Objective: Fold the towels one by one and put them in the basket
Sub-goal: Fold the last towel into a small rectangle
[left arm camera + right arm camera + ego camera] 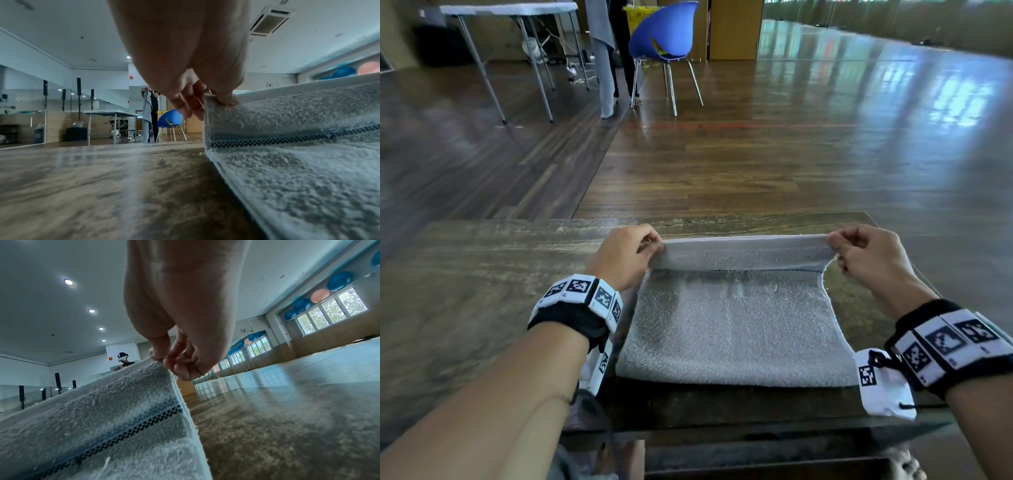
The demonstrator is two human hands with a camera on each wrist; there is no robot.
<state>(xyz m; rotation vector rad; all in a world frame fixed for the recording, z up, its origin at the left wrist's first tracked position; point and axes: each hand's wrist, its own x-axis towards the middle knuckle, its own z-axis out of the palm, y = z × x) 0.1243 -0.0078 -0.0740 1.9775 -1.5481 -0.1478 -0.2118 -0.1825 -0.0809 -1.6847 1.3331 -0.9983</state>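
Left hand and right hand each pinching a far corner of white towel, edge lifted taut off wooden surface, presumably for folding toward near edge.

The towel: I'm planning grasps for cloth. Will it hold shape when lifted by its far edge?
Probably not: the towel sags between the left hand and right hand, so it looks floppy. Its looped pile likely grips the table rather than sliding.

Towel: looped terry cloth, rough and matt, with a flat woven checked band. Table: dark streaked wood, dull sheen. Floor: wood planks, glossy, reflective. Chair: smooth blue plastic shell on shiny metal legs.
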